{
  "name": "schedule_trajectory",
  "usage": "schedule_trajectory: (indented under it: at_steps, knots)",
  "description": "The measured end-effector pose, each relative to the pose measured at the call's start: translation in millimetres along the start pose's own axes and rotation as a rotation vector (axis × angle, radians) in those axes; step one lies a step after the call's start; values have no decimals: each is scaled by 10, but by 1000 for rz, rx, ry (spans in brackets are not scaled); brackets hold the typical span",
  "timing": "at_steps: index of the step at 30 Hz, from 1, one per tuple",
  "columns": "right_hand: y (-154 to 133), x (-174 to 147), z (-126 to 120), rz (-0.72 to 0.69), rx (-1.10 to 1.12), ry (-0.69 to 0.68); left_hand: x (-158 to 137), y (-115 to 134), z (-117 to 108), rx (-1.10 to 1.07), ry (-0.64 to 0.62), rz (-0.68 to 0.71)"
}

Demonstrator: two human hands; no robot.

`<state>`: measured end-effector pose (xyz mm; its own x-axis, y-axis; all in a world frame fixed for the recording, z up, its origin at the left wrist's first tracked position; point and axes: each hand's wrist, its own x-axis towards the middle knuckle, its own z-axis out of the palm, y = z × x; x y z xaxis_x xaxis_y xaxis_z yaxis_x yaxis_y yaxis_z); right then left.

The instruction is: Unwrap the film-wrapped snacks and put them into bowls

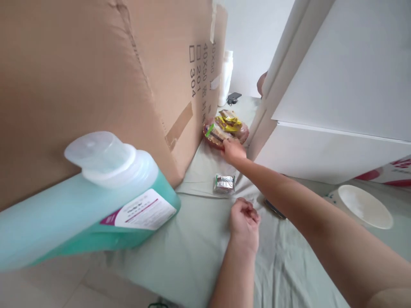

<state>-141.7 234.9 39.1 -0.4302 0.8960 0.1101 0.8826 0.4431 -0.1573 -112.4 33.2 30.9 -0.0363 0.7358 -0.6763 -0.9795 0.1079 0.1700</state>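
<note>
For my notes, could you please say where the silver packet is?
In the head view, the silver packet lies just right of centre on the cloth, beyond the left hand.

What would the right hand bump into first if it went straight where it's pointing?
Most likely the snack packets in the bowl, since the right hand is right at them. Past those, the big cardboard box seems to stand in line, though depth is hard to judge here.

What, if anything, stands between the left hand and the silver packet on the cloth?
Nothing visible does: only the pale green cloth shows between the left hand and the silver packet. The right forearm passes to the right of both.
</note>
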Motion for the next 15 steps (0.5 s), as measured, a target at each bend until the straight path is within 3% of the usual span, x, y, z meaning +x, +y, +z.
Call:
schedule_trajectory:
  at_steps: [8,11,15]
  knots:
    - [44,-1073,-241,-182,-10,-153,-73,58,-30,106,35,217]
    - [99,-1284,-310,-208,-15,-179,-143,-95,-72,148,38,296]
    - [191,-1437,-411,-232,-33,-180,-250,-383,-159,274,-72,247]
